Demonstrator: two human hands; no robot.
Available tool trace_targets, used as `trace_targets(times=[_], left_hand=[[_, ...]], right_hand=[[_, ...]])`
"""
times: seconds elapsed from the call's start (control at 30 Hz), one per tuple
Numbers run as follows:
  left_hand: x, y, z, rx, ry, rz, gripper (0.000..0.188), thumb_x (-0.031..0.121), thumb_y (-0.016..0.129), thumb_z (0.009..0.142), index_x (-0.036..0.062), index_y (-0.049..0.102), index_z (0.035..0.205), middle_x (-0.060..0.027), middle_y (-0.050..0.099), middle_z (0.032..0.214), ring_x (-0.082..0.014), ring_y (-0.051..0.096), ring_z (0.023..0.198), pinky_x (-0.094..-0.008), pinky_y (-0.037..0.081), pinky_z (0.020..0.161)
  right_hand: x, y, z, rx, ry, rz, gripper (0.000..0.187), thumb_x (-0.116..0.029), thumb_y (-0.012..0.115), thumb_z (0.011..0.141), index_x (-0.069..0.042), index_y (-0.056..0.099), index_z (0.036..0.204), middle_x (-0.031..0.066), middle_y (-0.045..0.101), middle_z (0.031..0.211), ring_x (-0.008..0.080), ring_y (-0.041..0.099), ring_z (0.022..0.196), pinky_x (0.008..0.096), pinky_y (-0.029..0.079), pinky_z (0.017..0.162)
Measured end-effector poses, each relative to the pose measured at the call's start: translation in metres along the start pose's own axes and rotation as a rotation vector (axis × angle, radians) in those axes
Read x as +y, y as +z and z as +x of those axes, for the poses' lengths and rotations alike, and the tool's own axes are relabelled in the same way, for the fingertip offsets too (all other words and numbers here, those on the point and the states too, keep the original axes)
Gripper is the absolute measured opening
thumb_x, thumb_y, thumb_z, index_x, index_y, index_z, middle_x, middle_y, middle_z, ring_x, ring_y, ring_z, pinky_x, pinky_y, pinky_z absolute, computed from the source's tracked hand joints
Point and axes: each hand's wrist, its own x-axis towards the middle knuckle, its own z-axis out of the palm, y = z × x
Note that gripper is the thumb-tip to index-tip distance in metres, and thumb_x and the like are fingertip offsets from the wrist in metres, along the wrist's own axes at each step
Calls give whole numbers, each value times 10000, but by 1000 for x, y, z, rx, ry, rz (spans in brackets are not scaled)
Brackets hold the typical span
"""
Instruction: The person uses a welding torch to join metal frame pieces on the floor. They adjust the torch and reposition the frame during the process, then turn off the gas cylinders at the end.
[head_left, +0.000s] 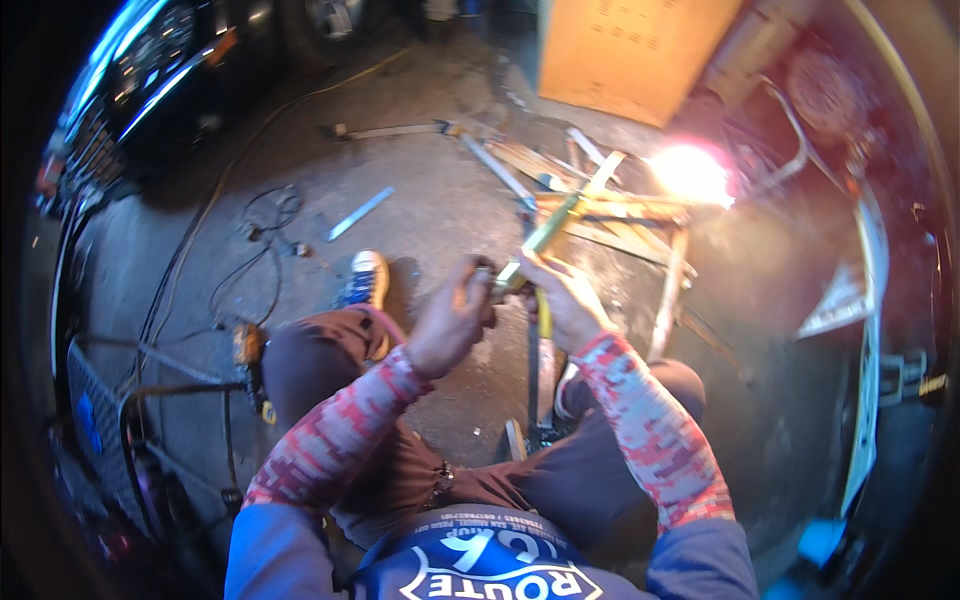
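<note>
In front of my knees, my right hand (pixel 565 300) is closed round the near end of a narrow, flat-sided metal bar (pixel 548 230) that looks green-yellow. The bar slants away to the far right. A yellow strip (pixel 545 315) hangs below the same hand; whether it is held is unclear. Close beside the bar's near end, my left hand (pixel 452 318) is closed with its thumb up. Something small with a silvery end (pixel 483 278) shows at its fingertips, too blurred to name.
Beyond the bar lie several metal and wood lengths (pixel 610 215), near a glaring light (pixel 692 175). A large cardboard box (pixel 630 55) stands behind. On the left are a flat strip (pixel 360 213), cables (pixel 275 225), a power tool (pixel 247 350), a metal-framed rack (pixel 130 400) and a dark vehicle (pixel 150 90).
</note>
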Motion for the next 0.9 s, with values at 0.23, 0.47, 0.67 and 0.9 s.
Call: trace_targets(times=[0.23, 0.47, 0.67, 0.9], left_hand=[[16, -1, -12, 45, -98, -59, 249, 282, 386, 1108, 104, 500, 1241, -61, 638, 933, -89, 561, 646, -204, 361, 427], [19, 6, -3, 94, -9, 66, 306, 380, 366, 1104, 141, 543, 1178, -31, 607, 775, -53, 452, 485, -201, 312, 408], [19, 7, 3, 98, 155, 159, 376, 351, 402, 1115, 71, 491, 1350, -58, 642, 791, -80, 535, 560, -221, 404, 474], [26, -7, -5, 159, 26, -22, 307, 300, 356, 1110, 128, 579, 1233, -11, 625, 753, -40, 472, 503, -192, 343, 414]], right_hand=[[-2, 12, 3, -18, -137, -206, 431, -479, 695, 954, -49, 686, 996, -20, 585, 769, 26, 453, 562, 206, 359, 497], [-9, 15, 12, -34, -215, -138, 394, -441, 685, 976, -47, 695, 1001, -40, 592, 769, 18, 454, 612, 206, 345, 524], [-10, 10, 19, 53, -329, -185, 394, -352, 700, 971, 39, 717, 1011, 43, 678, 807, 89, 587, 760, 293, 498, 708], [-9, 8, 15, -190, -453, -496, 387, -327, 699, 956, 7, 692, 1152, 149, 731, 970, 239, 685, 886, 380, 535, 822]])
